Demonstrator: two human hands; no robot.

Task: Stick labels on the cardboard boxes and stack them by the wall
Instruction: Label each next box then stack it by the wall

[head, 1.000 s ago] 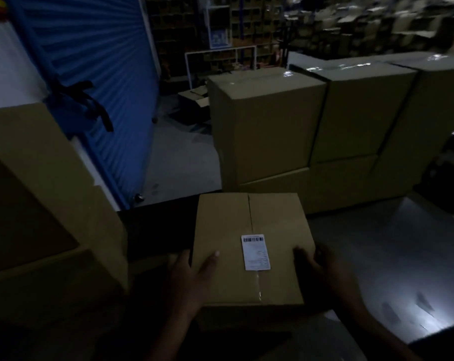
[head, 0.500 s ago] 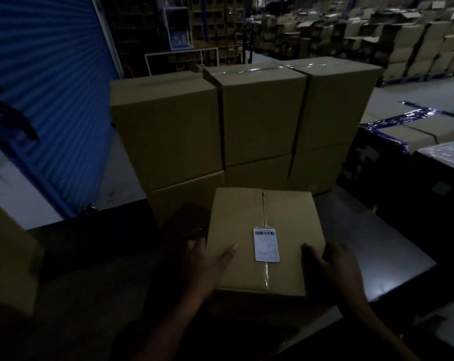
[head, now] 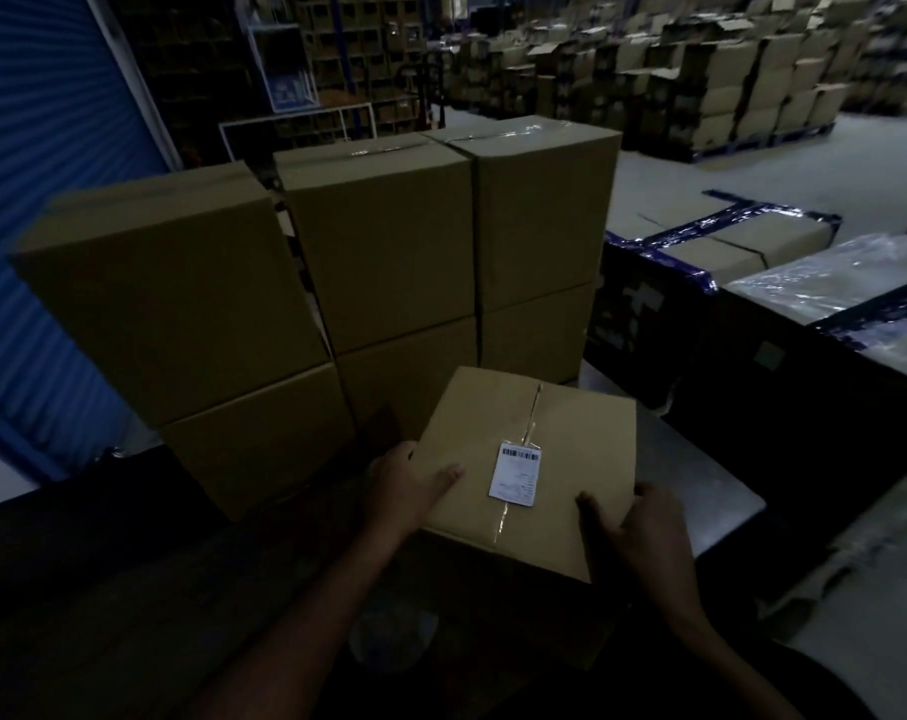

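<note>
Cardboard box [head: 534, 449] sits low in the middle, white label [head: 514, 473] stuck over its taped seam, just before the stacked boxes [head: 337, 283]. Left hand [head: 407, 485] clasps its left edge, thumb on top; right hand [head: 641, 527] grips the near right corner, fingertips hidden. Label print is too small to read, and darkness swallows whatever lies beneath.

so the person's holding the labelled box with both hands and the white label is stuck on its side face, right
Not quite. The head view shows the white barcode label on the top face of the cardboard box, over the taped centre seam, not on a side face. The rest holds: the left hand grips the left edge and the right hand grips the near right corner.
</note>
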